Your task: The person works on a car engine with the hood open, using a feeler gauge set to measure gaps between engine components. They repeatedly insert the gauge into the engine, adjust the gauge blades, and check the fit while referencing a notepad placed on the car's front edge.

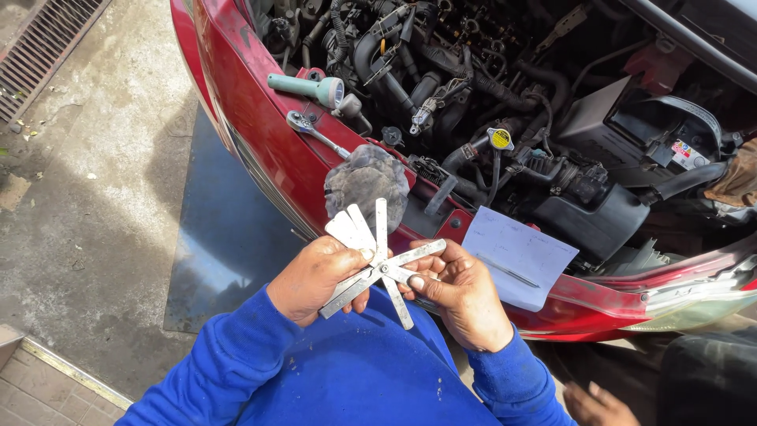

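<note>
Holding fanned feeler gauges (377, 264), both hands' grips close before rag (367, 180), paper (518, 254), ratchet (314, 130).

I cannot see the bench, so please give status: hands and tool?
Left hand and right hand both grip the fanned steel feeler gauge set. Nothing blocks it.

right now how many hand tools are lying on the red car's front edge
2. A pale green torch lies furthest up the red front panel, with a chrome ratchet just below it, above the grey rag. Others may be hidden in the engine bay.
</note>
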